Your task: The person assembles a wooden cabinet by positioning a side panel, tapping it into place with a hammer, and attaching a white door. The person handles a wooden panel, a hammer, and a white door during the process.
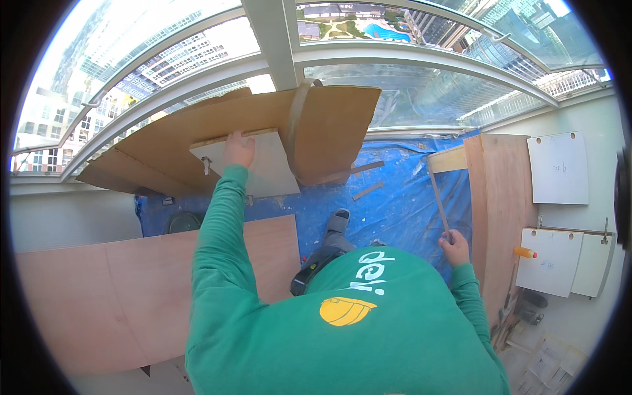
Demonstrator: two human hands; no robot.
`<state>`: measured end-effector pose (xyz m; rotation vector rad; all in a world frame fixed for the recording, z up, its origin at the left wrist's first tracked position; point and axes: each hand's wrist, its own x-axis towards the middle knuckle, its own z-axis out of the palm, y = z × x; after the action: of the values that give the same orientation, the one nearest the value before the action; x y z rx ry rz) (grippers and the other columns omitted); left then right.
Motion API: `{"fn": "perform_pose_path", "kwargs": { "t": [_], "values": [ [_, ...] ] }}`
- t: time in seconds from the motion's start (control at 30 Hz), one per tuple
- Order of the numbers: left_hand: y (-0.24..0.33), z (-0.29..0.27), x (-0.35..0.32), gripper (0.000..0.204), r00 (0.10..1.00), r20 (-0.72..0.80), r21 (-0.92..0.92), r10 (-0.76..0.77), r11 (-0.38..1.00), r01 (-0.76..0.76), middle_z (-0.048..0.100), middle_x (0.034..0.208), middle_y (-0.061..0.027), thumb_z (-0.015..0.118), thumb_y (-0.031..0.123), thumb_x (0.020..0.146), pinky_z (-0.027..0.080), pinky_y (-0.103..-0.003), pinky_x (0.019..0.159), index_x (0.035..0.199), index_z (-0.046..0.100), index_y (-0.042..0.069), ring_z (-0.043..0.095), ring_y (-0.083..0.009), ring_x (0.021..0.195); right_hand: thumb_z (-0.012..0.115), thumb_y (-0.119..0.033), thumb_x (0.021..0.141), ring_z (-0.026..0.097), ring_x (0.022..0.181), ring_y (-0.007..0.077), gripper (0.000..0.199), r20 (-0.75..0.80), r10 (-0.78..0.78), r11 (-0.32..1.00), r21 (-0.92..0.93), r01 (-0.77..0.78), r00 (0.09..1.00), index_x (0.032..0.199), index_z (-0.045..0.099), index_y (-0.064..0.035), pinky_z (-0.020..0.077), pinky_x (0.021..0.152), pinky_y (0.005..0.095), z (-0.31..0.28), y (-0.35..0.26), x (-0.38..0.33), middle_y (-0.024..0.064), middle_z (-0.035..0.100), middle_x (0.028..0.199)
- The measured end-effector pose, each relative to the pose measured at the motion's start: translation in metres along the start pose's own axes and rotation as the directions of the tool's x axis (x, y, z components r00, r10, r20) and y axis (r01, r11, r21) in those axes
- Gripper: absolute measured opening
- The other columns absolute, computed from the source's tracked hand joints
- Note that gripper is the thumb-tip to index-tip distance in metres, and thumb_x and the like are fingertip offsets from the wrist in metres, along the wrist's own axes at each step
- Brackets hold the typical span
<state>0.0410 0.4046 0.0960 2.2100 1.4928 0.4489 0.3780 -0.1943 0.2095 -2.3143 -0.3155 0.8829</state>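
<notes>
My left hand (239, 149) is closed over the upper edge of a white cabinet door (266, 164), which leans against large brown cardboard sheets (336, 131). A metal hinge (206, 164) sticks out near the door's left edge. On the other side, my right hand (454, 248) is closed around the lower end of a thin, narrow strip (438, 201). The strip's far end points up toward a pale wooden piece (447, 160); whether they touch I cannot tell. Both sleeves are green.
Blue sheeting (395, 217) covers the floor, with loose strips (367, 191) on it. A plywood board (164, 283) stretches across the left. Right of me are a tall wooden panel (500, 197), white doors (559, 168) and an orange bottle (525, 252). Windows (421, 92) line the far side.
</notes>
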Motion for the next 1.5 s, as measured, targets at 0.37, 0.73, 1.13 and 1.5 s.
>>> {"fn": "perform_pose_path", "kwargs": {
  "t": [0.37, 0.73, 1.13, 1.5],
  "values": [
    [-0.024, -0.001, 0.044, 0.072, 0.957, 0.282, 0.506, -0.073, 0.859, -0.083, 0.049, 0.149, -0.0152, 0.076, 0.039, 0.082, 0.04, -0.052, 0.113, 0.144, 0.05, 0.013, 0.046, -0.0341, 0.139, 0.074, -0.011, 0.084, 0.063, 0.062, 0.0178, 0.022, -0.088, 0.249, 0.953, -0.158, -0.26, 0.965, 0.098, 0.064, 0.0016, 0.0526, 0.057, 0.034, -0.006, 0.146, -0.089, 0.0083, 0.064, 0.077],
    [-0.054, 0.014, 0.063, 0.073, 0.924, 0.374, 0.578, -0.08, 0.799, -0.165, 0.047, 0.149, -0.0219, 0.076, 0.041, 0.083, 0.043, -0.065, 0.105, 0.147, 0.05, 0.017, 0.051, -0.0411, 0.134, 0.076, -0.026, 0.083, 0.069, 0.096, 0.031, 0.034, -0.162, 0.441, 0.886, -0.079, -0.457, 0.883, 0.107, 0.07, -0.0034, 0.0516, 0.087, 0.0436, -0.02, 0.168, -0.118, 0.0155, 0.072, 0.101],
    [-0.074, 0.009, 0.081, 0.068, 0.892, 0.441, 0.418, 0.099, 0.857, -0.303, 0.058, 0.136, -0.0295, 0.073, 0.04, 0.087, 0.047, -0.051, 0.106, 0.135, 0.056, -0.006, 0.057, -0.0454, 0.126, 0.076, -0.028, 0.085, 0.068, 0.097, 0.0318, 0.033, -0.187, 0.494, 0.862, -0.027, -0.507, 0.849, 0.107, 0.07, -0.0052, 0.0514, 0.087, 0.0447, 0.003, 0.191, -0.147, 0.015, 0.071, 0.101],
    [-0.022, -0.007, 0.074, 0.08, 0.809, 0.588, 0.483, 0.018, 0.794, -0.368, 0.06, 0.136, -0.0305, 0.067, 0.057, 0.089, 0.045, -0.051, 0.108, 0.141, 0.055, -0.002, 0.056, -0.0454, 0.129, 0.077, -0.027, 0.085, 0.068, 0.097, 0.0318, 0.032, -0.188, 0.547, 0.832, 0.011, -0.555, 0.816, 0.107, 0.069, -0.0045, 0.0513, 0.087, 0.0443, -0.004, 0.191, -0.152, 0.0156, 0.071, 0.102]
  ]
}}
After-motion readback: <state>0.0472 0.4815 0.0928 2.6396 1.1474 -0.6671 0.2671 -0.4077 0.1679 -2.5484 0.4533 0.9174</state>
